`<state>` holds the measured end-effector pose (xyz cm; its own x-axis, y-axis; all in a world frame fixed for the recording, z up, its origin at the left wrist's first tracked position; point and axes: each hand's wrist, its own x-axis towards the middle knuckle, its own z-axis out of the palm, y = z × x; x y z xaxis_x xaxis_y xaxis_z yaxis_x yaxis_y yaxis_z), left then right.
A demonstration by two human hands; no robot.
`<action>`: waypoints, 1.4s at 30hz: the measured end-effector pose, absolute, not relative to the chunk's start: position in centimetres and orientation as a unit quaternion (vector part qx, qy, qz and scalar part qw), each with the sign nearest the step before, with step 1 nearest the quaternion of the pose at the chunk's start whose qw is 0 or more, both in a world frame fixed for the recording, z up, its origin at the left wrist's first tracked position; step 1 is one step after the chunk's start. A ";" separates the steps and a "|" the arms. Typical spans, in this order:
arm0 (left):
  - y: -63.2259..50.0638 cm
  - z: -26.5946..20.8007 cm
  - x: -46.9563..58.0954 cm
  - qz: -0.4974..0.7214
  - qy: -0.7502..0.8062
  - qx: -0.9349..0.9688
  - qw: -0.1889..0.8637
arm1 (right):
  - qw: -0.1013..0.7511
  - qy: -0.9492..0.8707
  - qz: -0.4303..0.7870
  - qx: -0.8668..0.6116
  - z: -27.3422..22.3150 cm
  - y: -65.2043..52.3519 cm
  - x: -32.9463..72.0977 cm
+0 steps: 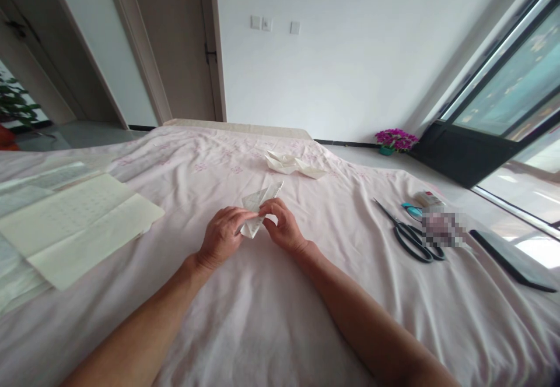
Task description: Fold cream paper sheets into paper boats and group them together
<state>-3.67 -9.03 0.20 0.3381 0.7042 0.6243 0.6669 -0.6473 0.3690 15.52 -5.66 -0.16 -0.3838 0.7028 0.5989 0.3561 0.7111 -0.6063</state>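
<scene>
Between both hands is a piece of folded white paper (pixel 252 201), angular and creased, with its pointed ends sticking out above and below the fingers. My left hand (pixel 222 234) grips its left side, thumb and fingers pressed together on it. On the right side my right hand (pixel 282 222) pinches the same paper between thumb and fingers, the fingertips close to those of the left. Parts of the folds are hidden behind the fingers. Farther off on the pink sheet lie folded paper boats (pixel 286 164), pale and close together.
A stack of printed paper sheets (pixel 83 224) lies at the left. To the right are black-handled scissors (pixel 413 241), a small box (pixel 429 199), a blurred patch and a dark flat object (pixel 510 261). The wrinkled flowered sheet (pixel 262 323) covers the surface.
</scene>
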 end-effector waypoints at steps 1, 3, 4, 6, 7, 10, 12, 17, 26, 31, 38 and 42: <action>-8.6 -0.2 -3.7 0.371 0.419 0.829 0.013 | 0.427 -0.816 0.195 -0.337 -0.4 -5.5 15.6; -8.1 -0.8 -3.6 0.323 0.423 0.846 -0.012 | 0.377 -0.827 0.175 -0.379 -0.8 -5.5 15.8; -7.9 -1.0 -3.5 0.301 0.427 0.852 -0.021 | 0.353 -0.827 0.152 -0.410 -0.9 -5.6 15.9; -7.8 -1.1 -3.1 0.272 0.439 0.856 -0.029 | 0.314 -0.821 0.092 -0.468 -0.9 -6.0 16.0; -7.8 -1.1 -2.8 0.267 0.447 0.853 -0.026 | 0.301 -0.817 0.066 -0.487 -0.8 -6.2 16.0; -7.8 -1.0 -2.5 0.279 0.475 0.835 0.000 | 0.270 -0.828 0.037 -0.491 -0.7 -6.8 16.2; -7.8 -1.0 -2.6 0.292 0.488 0.822 0.028 | 0.252 -0.842 0.053 -0.475 -0.7 -6.9 16.4; -7.7 -1.1 -2.8 0.306 0.478 0.821 0.067 | 0.245 -0.848 0.097 -0.460 -0.4 -7.3 17.1; -7.3 -1.8 -2.9 0.301 0.474 0.826 0.038 | 0.217 -0.866 0.075 -0.444 0.0 -8.1 17.3; -7.2 -1.9 -2.9 0.289 0.482 0.827 -0.016 | 0.179 -0.871 0.054 -0.455 0.3 -8.1 17.3; -4.3 -1.0 -2.7 0.265 0.479 0.837 -0.008 | 0.200 -0.879 0.054 -0.429 0.0 -7.8 17.6; -1.1 -0.7 -1.9 0.265 0.592 0.754 0.106 | 0.224 -0.884 0.066 -0.405 -0.8 -7.2 17.9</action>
